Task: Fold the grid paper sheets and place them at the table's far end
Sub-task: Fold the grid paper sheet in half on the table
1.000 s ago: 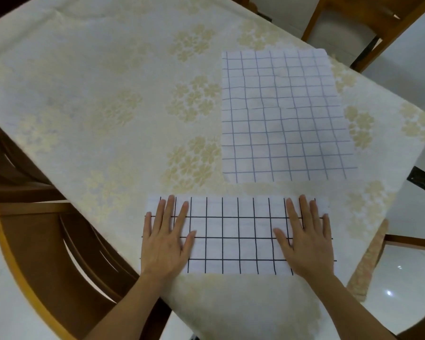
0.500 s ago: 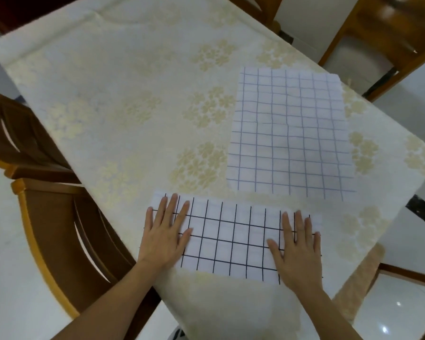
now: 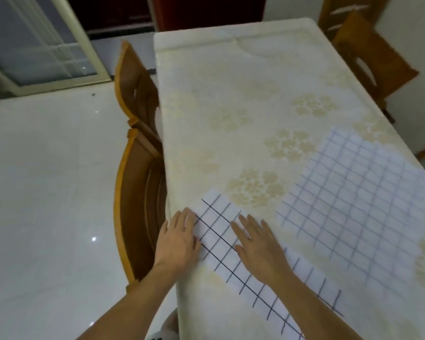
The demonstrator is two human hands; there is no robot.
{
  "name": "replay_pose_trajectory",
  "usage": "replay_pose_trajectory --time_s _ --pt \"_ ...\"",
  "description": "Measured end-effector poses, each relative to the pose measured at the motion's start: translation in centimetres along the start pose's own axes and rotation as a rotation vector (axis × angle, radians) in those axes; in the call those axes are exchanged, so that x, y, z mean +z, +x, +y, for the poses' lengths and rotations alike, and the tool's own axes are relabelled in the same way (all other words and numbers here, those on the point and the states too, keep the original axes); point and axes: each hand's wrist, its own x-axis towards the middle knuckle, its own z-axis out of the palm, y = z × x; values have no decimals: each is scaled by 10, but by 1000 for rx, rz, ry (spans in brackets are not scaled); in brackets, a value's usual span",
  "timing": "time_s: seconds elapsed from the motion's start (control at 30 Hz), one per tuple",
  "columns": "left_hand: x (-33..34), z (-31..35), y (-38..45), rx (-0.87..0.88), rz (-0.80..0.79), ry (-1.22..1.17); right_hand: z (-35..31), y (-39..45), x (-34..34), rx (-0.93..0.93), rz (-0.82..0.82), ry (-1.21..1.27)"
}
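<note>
Hidden or cut off: the folded white paper strip with a bold black grid [image 3: 221,231] runs off the bottom edge, and its middle lies under the right hand [image 3: 260,249] and forearm. The flat white sheet with a thin blue-grey grid [image 3: 361,209] is blurred towards its right corner, where its outline is hard to make out.
Left grip: the left hand [image 3: 179,239] lies flat with straight fingers at the bench's left edge, its fingertips touching the strip's near-left end; it holds nothing.
Right grip: the right hand is spread flat, palm down, pressing on the strip; nothing is clasped.
Task sheets: the folded strip lies at the near end of the bench, slanting from the left edge towards the bottom right. The unfolded sheet lies just beside it, further right, close to the right edge.
Surface: bench covered by a cream tablecloth with pale gold flower clusters [image 3: 231,94]; the far end has a crease.
Room: brown wooden chairs [image 3: 137,192] stand along the left side, another [image 3: 368,57] at the far right. Glossy white floor tiles [image 3: 47,180] on the left; a white-framed glass door [image 3: 47,45] at upper left.
</note>
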Motion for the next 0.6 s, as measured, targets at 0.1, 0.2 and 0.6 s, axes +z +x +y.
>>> replay_pose_trajectory --time_s 0.1,0.2,0.6 --pt "3 3 1 -71 -33 10 -8 44 0 -176 -31 -60" --pt "10 3 6 -117 -30 -31 -14 83 -1 -284 -64 -127" --pt "17 8 12 -210 49 -150 -17 139 -6 -485 -199 -229"
